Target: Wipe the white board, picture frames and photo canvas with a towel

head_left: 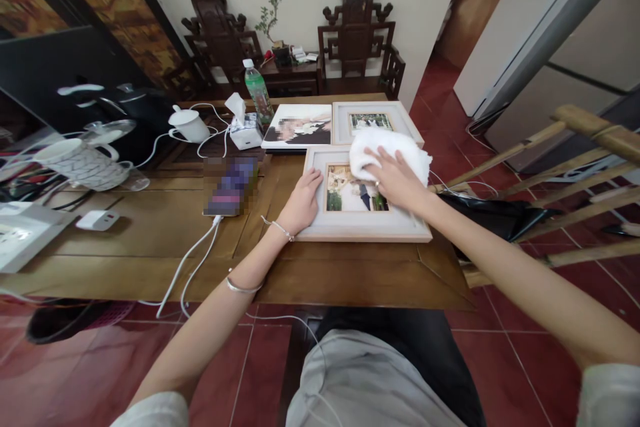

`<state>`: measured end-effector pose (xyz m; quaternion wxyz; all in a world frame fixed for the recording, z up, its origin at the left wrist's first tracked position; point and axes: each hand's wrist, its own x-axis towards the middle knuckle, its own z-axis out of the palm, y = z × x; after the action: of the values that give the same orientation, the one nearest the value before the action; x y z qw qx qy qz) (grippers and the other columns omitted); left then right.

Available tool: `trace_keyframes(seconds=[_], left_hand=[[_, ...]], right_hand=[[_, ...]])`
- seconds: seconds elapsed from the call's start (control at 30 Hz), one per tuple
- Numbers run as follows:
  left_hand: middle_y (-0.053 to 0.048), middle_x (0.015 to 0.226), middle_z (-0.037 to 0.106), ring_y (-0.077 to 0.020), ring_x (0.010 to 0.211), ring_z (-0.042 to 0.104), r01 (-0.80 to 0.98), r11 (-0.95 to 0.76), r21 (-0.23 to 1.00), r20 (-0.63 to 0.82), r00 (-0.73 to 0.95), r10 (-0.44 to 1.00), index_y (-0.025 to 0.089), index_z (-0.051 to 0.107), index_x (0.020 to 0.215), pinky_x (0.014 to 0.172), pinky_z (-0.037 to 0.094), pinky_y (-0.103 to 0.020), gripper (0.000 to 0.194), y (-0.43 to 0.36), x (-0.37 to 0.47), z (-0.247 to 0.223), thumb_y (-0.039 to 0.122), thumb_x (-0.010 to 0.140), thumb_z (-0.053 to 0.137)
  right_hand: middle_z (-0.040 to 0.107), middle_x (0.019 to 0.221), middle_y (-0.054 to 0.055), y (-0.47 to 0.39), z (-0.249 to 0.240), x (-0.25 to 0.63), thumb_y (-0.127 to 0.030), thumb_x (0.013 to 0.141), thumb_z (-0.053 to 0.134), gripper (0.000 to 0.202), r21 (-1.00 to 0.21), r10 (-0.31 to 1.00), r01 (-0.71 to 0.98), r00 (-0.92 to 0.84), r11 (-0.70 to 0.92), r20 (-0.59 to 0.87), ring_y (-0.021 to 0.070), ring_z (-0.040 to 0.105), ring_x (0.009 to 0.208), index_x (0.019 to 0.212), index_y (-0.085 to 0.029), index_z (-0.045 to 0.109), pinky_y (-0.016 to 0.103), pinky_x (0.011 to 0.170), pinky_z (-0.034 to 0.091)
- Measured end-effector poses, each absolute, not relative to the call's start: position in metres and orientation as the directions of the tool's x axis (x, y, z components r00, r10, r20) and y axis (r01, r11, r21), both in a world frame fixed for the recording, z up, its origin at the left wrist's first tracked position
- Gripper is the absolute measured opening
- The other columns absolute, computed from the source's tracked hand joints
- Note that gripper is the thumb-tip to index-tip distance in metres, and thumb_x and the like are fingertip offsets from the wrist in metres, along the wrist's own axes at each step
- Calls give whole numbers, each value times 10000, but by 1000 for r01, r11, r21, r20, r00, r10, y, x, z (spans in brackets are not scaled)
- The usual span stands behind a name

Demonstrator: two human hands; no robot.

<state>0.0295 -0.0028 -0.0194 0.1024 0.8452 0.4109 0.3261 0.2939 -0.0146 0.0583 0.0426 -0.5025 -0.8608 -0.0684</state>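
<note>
A light wooden picture frame point(370, 235) with a wide pale mat lies flat near the front edge of the wooden table point(350, 273). My left hand point(301, 201) rests on its left edge, fingers together around the rim. On the upper right part of the frame, my right hand point(393, 177) presses a folded white cloth point(390, 143), its fingers spread over the fabric. The cloth hides the frame's upper right corner. Behind lie a second framed picture point(370, 121) and, to its left, a white-edged photo panel point(299, 125).
Left of the frames are a phone point(231, 187) with a white cable, a tissue box point(246, 132), a green-labelled bottle point(258, 90), a lidded white cup point(189, 125), a patterned mug point(83, 163) and a power strip point(25, 230). A bamboo rack point(575, 190) stands at the right.
</note>
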Motion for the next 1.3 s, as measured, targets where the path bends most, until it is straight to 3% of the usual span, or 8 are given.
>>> trace_keyframes(seconds=[0.13,0.27,0.47,0.63,0.77,0.97,1.13,1.3], left_hand=[[-180,1446,515,-309,1425,384,631,-635,446,459,448,767,98,547,1346,1192,308,-567,593,-3,29,-18,2,775,421],[-181,1429,533,-309,1417,400,650,-629,427,462,441,770,87,555,1334,1190,320,-552,571,-4,30,-17,15,785,416],[-155,1429,538,-298,1422,391,645,-617,451,476,410,778,112,554,1335,1192,316,-554,588,-7,33,-17,12,771,419],[-187,1446,513,-306,1431,375,648,-609,457,446,426,787,79,545,1337,1197,297,-559,567,-8,34,-15,19,789,411],[-203,1431,522,-314,1429,377,652,-620,436,442,445,779,57,545,1332,1194,303,-560,563,-7,33,-13,18,787,406],[-147,1420,548,-300,1420,394,653,-623,430,454,440,775,121,554,1337,1196,315,-553,579,-6,33,-16,25,781,421],[-164,1436,526,-312,1434,367,643,-619,451,441,443,781,103,546,1348,1203,297,-557,585,-6,32,-16,35,779,430],[-139,1430,538,-293,1419,395,642,-609,466,454,418,787,142,527,1364,1197,304,-555,542,-6,31,-15,73,838,420]], right_hand=[[258,1619,137,22,55,288,-68,862,477,525,73,892,914,-405,399,200,460,189,1458,1379,-145,534,737,1086,231],[290,1612,97,4,53,270,-50,862,451,488,102,828,832,-553,545,92,468,139,1467,1314,-166,595,788,1059,191],[398,1560,105,-84,80,264,-6,844,434,513,-76,650,661,-749,747,-129,398,233,1464,1284,-198,615,686,1053,340],[431,1542,86,-141,102,270,-11,810,475,496,-181,563,586,-810,790,-166,349,308,1446,1220,-227,653,591,1069,399],[331,1597,64,-137,89,273,7,789,469,558,-101,624,634,-773,766,-119,373,238,1471,1272,-227,622,660,1073,348],[350,1582,122,-49,61,292,-21,812,470,513,79,792,791,-610,607,29,400,237,1464,1285,-171,600,726,1084,236],[285,1616,97,13,55,279,-71,857,438,517,13,867,885,-459,465,192,437,169,1471,1353,-170,546,772,1069,197],[284,1617,77,6,51,246,-47,844,421,537,-28,810,811,-580,584,90,436,79,1487,1337,-190,578,820,1050,124]])
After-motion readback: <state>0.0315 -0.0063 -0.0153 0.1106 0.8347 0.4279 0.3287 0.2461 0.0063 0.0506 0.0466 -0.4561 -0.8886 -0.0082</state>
